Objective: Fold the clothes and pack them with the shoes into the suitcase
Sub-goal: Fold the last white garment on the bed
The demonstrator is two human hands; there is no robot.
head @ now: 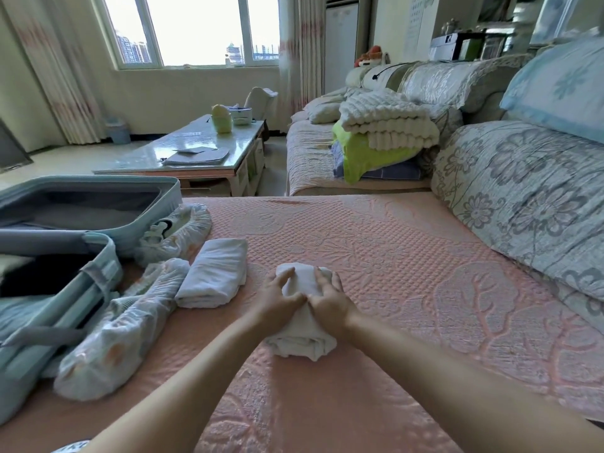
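Your left hand [280, 297] lies on top of the white bundle [302, 335] with its fingers fairly straight, pressing down. Your right hand [330, 299] sits just beside it, thumbs touching, with its fingers wrapped over the bundle's right side. The bundle rests on the pink cover [376, 250] straight in front of you. Its long axis runs from you directly away, and the layered open end points back toward you.

Just left of it, apart from your hands, lies 1 folded white garment [214, 273], its long axis also running away from you and leaning slightly right.

2 shoes sit in clear plastic covers. The near shoe [114, 335] lies diagonally, touching the folded garment's left edge and leaning against the suitcase [130, 228]. The far shoe [179, 228] rests against the suitcase's far half.

The suitcase lies open in 2 halves at your left. The far half shows grey lining. The near half [108, 266] holds something dark and some pale blue fabric under grey straps; you cannot tell what those items are.
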